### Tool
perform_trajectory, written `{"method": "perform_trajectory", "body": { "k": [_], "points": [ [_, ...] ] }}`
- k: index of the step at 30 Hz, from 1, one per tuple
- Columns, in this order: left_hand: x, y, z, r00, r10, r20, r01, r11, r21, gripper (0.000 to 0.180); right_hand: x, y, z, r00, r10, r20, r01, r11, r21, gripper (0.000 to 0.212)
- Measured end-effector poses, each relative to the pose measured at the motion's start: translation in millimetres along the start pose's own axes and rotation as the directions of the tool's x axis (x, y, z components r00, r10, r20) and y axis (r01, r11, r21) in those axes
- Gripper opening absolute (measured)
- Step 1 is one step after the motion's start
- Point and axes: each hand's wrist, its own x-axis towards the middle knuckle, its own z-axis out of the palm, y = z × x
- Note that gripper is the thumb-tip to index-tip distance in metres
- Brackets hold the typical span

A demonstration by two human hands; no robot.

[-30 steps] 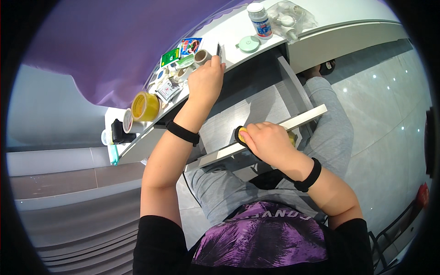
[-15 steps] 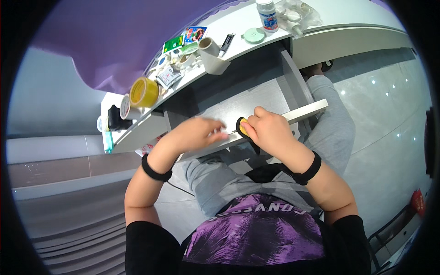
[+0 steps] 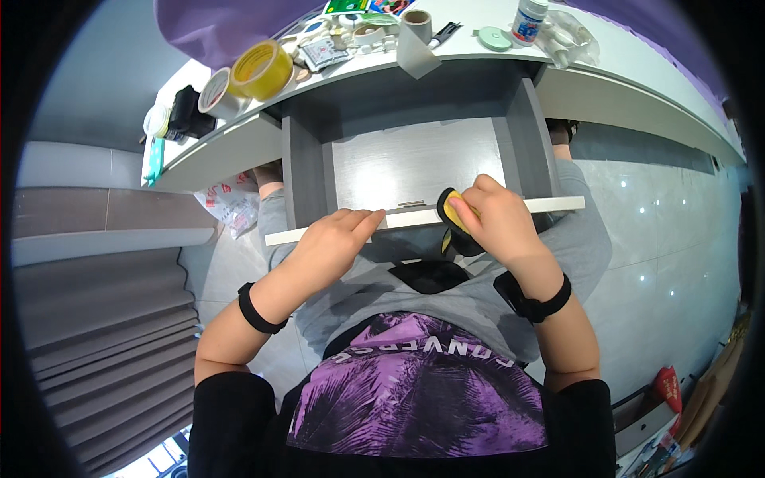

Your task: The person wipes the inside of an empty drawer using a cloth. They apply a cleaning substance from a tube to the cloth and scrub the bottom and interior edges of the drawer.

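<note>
A grey-sided drawer with a white front panel stands pulled out over my lap. My left hand grips the top edge of that panel, left of its middle, fingers bent over the rim. In my right hand is a yellow and black cloth, folded over the panel's top edge right of the middle. Part of the cloth hangs down outside the drawer. A small thin strip shows just inside the panel between my hands; its kind is unclear.
On the white desktop above stand a yellow tape roll, a white roll, a green round case, a pill bottle and several small packets. My legs are under the drawer. A plastic bag lies on the floor at left.
My left hand has come down from above the drawer onto its front panel. My right hand and the cloth remain at the panel's edge. The view has turned, showing more of the drawer's inside.
</note>
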Motion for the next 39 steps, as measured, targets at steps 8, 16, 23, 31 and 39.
{"method": "perform_trajectory", "body": {
  "k": [8,16,23,31,39],
  "points": [
    [-25,13,8,0.999,0.049,-0.024,-0.05,0.997,-0.063,0.043,-25,-8,-2,0.997,-0.001,0.071,-0.003,0.998,0.062,0.026],
    [12,-35,-13,0.935,0.08,0.344,0.093,0.885,-0.457,0.019,-31,-9,-7,0.983,-0.007,0.182,-0.003,0.998,0.058,0.022],
    [91,-81,61,0.773,-0.016,0.634,0.303,0.888,-0.347,0.02,-19,-15,-12,0.956,0.054,0.288,-0.061,0.998,0.016,0.021],
    [109,-73,140,0.688,0.094,0.72,0.338,0.836,-0.432,0.023,-24,-13,-10,0.971,0.03,0.239,-0.064,0.989,0.133,0.016],
    [106,-61,154,0.683,0.053,0.728,0.348,0.853,-0.389,0.023,-22,-11,-13,0.951,0.075,0.3,-0.122,0.982,0.142,0.018]
  ]
}}
